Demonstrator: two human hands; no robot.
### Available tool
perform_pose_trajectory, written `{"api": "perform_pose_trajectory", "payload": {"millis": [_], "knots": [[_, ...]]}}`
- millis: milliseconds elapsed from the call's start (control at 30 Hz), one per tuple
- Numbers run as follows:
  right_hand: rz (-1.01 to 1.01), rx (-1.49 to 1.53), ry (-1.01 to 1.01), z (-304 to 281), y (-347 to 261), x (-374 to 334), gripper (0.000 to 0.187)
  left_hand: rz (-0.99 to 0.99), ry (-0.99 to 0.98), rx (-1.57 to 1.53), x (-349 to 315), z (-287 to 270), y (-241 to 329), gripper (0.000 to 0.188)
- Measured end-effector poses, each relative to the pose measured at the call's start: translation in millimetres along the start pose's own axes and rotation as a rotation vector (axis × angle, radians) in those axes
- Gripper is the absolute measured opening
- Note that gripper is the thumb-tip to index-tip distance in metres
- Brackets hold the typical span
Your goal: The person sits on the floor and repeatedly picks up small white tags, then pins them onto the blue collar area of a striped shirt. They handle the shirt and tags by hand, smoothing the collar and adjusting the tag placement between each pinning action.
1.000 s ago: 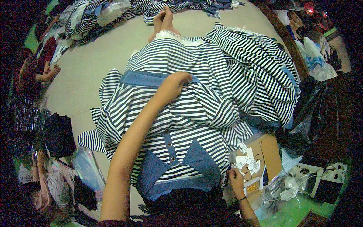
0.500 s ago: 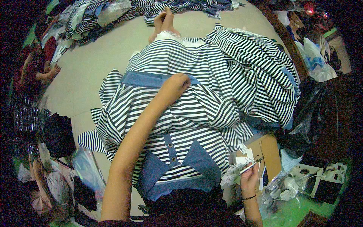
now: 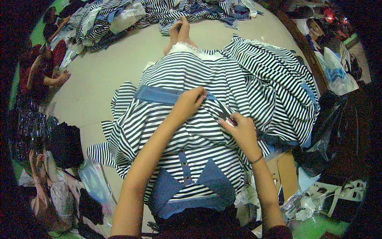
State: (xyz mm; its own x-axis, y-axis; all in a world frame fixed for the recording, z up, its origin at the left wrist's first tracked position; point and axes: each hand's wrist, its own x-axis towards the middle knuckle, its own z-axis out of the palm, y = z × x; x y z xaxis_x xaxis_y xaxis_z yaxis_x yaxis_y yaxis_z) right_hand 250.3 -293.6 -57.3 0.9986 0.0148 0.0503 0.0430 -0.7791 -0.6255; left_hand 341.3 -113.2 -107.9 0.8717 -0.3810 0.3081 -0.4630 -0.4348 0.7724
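Striped garment at frame centre, its blue band in the closed grip of the left hand. The right hand, lower right a moment ago, is now close by, closed on a blurred dark tool; both hands now meet the garment. Striped clothes heap along the top.

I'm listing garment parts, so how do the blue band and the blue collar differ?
The blue band is a long strip; the blue collar has two pointed flaps. The left hand is at the band; no hand is at the collar. The band lies higher in the picture than the collar. Both are blue against striped fabric.
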Motion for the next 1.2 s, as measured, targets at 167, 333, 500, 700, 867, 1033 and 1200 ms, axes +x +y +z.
{"api": "perform_pose_trajectory", "payload": {"millis": [167, 333, 500, 700, 867, 1033, 1200], "knots": [[0.066, -0.161, -0.06, 16, -9, 34, 0.05, 0.017, 0.004, -0.025, 0, 0, -1, 0.013], [-0.009, -0.217, -0.062, 26, -5, 39, 0.048, 0.031, 0.029, 0.012, 1, 0, -3, 0.013], [-0.01, -0.264, -0.045, 33, 0, 39, 0.045, 0.072, 0.042, -0.003, -1, 1, -4, 0.013], [-0.005, -0.202, -0.025, 33, 3, 37, 0.044, 0.023, 0.101, -0.048, 4, -3, 0, 0.016], [0.078, -0.033, 0.144, 19, 8, 23, 0.04, 0.032, 0.301, -0.074, -16, -37, 30, 0.012], [0.118, 0.136, 0.207, -9, 38, -23, 0.03, -0.323, 0.188, -0.153, -144, -118, 64, 0.002], [0.375, -0.027, 0.277, -13, 96, -103, 0.036, -1.02, -0.097, -0.406, -290, -151, 67, 0.005]]}}
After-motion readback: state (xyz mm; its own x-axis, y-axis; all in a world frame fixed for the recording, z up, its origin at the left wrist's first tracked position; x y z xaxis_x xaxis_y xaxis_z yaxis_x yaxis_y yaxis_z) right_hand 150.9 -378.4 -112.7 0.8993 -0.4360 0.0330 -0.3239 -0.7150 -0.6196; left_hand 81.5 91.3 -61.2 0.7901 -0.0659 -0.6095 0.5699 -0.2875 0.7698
